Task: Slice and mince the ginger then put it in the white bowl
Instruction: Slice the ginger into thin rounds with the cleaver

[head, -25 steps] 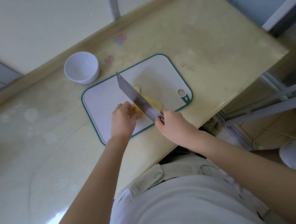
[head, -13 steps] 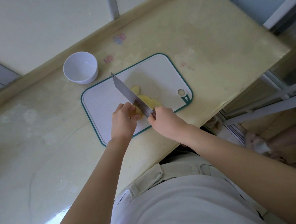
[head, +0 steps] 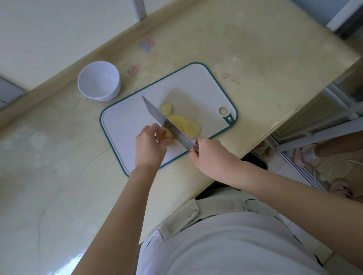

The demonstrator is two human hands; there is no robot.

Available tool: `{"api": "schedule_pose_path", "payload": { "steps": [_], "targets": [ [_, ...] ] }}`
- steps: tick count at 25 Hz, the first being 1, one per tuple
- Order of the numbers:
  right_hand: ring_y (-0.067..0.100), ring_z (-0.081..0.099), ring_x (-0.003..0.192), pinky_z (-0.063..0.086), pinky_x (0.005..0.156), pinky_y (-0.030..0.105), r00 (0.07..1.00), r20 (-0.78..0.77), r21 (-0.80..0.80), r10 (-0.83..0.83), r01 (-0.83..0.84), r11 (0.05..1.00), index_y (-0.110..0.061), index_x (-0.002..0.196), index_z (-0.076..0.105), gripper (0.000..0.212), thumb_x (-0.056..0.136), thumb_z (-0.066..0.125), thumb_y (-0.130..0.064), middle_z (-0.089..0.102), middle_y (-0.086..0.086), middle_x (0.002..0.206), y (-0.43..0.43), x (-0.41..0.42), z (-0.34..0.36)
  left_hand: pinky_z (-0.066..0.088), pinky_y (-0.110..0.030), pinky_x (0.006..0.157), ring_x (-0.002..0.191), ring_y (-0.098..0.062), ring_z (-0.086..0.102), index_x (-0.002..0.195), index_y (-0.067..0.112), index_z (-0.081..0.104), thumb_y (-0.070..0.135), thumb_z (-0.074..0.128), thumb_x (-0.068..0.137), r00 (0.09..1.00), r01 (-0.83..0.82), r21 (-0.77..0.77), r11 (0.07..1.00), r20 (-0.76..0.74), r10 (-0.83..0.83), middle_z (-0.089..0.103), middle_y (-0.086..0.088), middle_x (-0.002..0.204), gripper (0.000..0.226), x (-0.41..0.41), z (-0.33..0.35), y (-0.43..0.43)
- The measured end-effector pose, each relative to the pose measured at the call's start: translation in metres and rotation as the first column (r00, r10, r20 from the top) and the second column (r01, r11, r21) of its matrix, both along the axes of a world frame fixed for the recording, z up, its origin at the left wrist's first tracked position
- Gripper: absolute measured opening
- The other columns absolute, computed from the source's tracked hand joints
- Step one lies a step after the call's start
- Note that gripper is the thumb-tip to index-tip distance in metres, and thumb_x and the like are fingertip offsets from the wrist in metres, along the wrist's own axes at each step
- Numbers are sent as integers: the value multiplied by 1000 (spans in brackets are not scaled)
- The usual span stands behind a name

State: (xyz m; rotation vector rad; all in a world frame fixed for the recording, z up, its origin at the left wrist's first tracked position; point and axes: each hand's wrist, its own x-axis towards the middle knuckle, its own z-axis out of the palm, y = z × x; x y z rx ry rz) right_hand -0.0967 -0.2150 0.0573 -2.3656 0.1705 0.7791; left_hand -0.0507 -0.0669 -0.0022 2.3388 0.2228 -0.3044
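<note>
On a white cutting board (head: pixel 129 122) with a teal rim, my left hand (head: pixel 149 146) pins down a yellow piece of ginger (head: pixel 168 135). My right hand (head: pixel 211 156) is closed on the handle of a cleaver (head: pixel 168 125), whose blade stands edge-down against the ginger just right of my fingertips. Three pale yellow ginger slices (head: pixel 183 123) lie flat on the board to the right of the blade. The white bowl (head: pixel 99 81) stands empty beyond the board's far left corner.
The board rests on a beige counter (head: pixel 257 57) whose front edge runs close to my right hand. A wall ledge lies behind the bowl. On the floor at the right are another person's feet (head: pixel 305 154) and a white cable (head: pixel 340 168).
The cleaver went forward and left, then came back toward me and to the right. More slices lie exposed to the right of the blade. My left hand stayed on the ginger.
</note>
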Motion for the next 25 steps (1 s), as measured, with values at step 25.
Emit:
{"api": "schedule_pose_path", "payload": {
  "steps": [25],
  "targets": [
    [28, 50, 75, 39, 64, 33, 1000, 3, -45, 2, -2, 999, -17, 70, 33, 29, 98, 38, -21, 51, 9, 84, -1, -7, -9, 46, -28, 76, 90, -26, 60, 88, 14, 57, 10, 71, 81, 999, -11, -24, 1000, -49, 10, 62, -9, 105, 16, 5, 1, 4]
  ]
}}
